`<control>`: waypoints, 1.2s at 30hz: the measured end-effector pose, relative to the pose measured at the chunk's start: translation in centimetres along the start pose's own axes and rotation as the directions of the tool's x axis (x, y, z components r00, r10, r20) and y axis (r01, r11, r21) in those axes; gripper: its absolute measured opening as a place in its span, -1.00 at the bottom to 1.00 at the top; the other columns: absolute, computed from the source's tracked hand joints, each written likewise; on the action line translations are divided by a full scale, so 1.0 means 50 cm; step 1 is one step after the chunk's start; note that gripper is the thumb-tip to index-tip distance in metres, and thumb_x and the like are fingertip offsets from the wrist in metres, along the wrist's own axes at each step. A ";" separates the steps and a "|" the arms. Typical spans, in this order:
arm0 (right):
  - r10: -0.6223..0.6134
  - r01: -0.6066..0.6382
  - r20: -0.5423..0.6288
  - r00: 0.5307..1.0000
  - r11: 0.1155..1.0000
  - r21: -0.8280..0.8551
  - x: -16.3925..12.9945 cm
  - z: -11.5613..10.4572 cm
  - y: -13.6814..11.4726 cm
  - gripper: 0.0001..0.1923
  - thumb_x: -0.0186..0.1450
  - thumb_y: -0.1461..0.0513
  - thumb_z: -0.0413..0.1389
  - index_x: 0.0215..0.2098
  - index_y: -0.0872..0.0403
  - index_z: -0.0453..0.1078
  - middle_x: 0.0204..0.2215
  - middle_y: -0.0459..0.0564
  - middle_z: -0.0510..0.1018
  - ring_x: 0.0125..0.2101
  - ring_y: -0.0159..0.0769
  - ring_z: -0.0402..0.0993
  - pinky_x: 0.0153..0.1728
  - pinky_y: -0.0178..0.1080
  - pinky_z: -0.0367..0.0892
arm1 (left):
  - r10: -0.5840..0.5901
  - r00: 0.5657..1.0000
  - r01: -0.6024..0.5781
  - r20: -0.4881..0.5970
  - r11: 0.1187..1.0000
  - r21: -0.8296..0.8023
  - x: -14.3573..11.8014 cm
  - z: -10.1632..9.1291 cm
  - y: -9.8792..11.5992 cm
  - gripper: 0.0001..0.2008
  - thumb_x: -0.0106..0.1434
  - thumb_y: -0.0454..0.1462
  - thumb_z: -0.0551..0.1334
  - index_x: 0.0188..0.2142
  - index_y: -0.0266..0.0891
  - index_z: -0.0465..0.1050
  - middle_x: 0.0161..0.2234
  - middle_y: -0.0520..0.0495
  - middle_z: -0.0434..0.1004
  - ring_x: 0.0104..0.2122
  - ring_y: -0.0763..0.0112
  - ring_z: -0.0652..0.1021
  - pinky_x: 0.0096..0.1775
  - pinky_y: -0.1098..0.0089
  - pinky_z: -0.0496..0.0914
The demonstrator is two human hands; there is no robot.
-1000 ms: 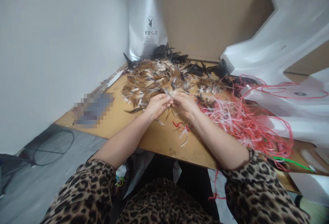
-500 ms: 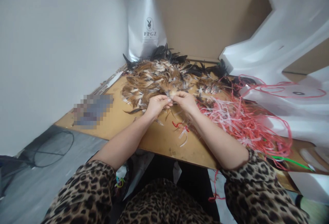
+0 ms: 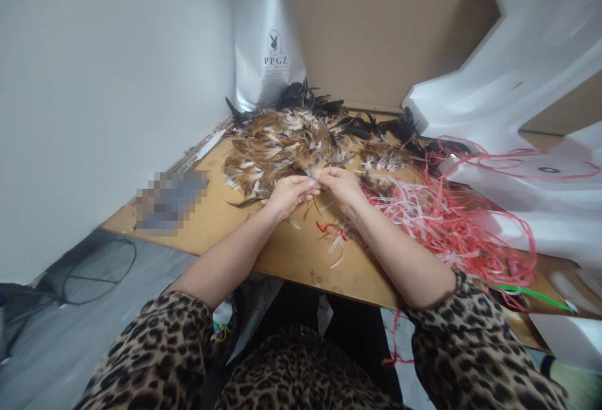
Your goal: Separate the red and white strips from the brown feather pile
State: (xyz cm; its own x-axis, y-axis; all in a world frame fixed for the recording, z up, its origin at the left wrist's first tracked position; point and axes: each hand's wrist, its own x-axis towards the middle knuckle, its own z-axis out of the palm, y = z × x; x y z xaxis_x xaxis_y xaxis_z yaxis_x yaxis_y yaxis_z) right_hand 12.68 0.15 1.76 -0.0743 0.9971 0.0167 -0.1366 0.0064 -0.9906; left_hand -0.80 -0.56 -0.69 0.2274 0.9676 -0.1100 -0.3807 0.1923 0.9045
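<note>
Fingertips of my left hand (image 3: 291,195) and my right hand (image 3: 342,185) meet above the near side of the feather pile. Both hands are closed in a pinch on a small brown feather (image 3: 310,163), whose fluffy end points away from me; its base is hidden by the fingers. Beyond them, brown and white feathers (image 3: 263,137) lie heaped on the wooden table (image 3: 291,253). Black feathers (image 3: 301,96) edge the back of the heap. Right of my right hand is a tangle of red and white plastic strips (image 3: 423,209).
A white printed bag (image 3: 270,34) stands behind the feathers, against the brown panel. White foam pieces (image 3: 475,78) rise at the right. A blurred-out flat item (image 3: 174,202) lies at the table's left. Beneath my right hand are a few loose red and white strips (image 3: 335,234).
My hands stay pinched together at almost the same spot, with only a slight shift of the fingers. The feathers and strips look unchanged.
</note>
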 end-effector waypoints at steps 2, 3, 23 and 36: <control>0.003 -0.003 0.006 1.000 1.000 0.007 0.001 -0.001 0.001 -0.78 -0.13 0.18 0.29 -0.60 0.13 0.40 -0.68 -0.17 0.43 -0.62 -0.52 0.26 -0.47 -0.36 0.21 | -0.003 1.000 0.003 0.012 1.000 0.006 0.000 0.000 0.000 -0.83 -0.03 -0.33 0.35 -0.41 -0.39 0.49 -0.48 -0.10 0.54 -0.51 0.58 0.51 -0.46 0.59 0.35; 0.007 -0.007 0.010 1.000 1.000 0.009 0.002 -0.001 0.002 -0.78 -0.14 0.18 0.29 -0.60 0.13 0.40 -0.68 -0.17 0.43 -0.62 -0.52 0.27 -0.47 -0.36 0.21 | 0.000 1.000 -0.001 0.014 1.000 0.011 0.000 0.000 -0.001 -0.83 -0.04 -0.33 0.35 -0.42 -0.39 0.49 -0.48 -0.10 0.54 -0.52 0.58 0.51 -0.46 0.59 0.35; -0.480 0.510 0.401 0.781 0.119 -0.852 -0.021 -0.013 -0.015 -0.81 0.19 0.12 0.06 -0.36 0.09 0.34 -0.41 0.03 0.51 -0.33 -0.20 0.36 -0.22 -0.21 0.07 | -0.019 0.997 0.031 0.079 0.988 -0.150 0.001 -0.017 0.009 -0.81 -0.03 -0.30 0.35 -0.38 -0.34 0.50 -0.33 -0.13 0.56 -0.35 0.51 0.53 -0.19 0.43 0.38; -0.304 0.419 0.290 0.907 0.698 -0.580 0.003 -0.025 -0.016 -0.75 0.09 0.09 0.15 -0.37 0.11 0.44 -0.40 -0.03 0.55 -0.39 -0.31 0.41 -0.31 -0.28 0.23 | 0.021 1.000 -0.021 -0.005 0.999 0.033 0.003 -0.018 0.011 -0.73 -0.09 -0.21 0.38 -0.40 -0.33 0.50 -0.41 -0.12 0.57 -0.45 0.53 0.53 -0.36 0.53 0.37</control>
State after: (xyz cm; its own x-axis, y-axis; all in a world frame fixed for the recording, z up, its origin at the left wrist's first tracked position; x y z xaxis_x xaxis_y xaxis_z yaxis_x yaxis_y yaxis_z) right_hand 14.00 0.39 2.41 -0.3120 0.8809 0.3560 0.4466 0.4667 -0.7634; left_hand -1.81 -0.17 -0.57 0.2149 0.9722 -0.0931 -0.3556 0.1667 0.9196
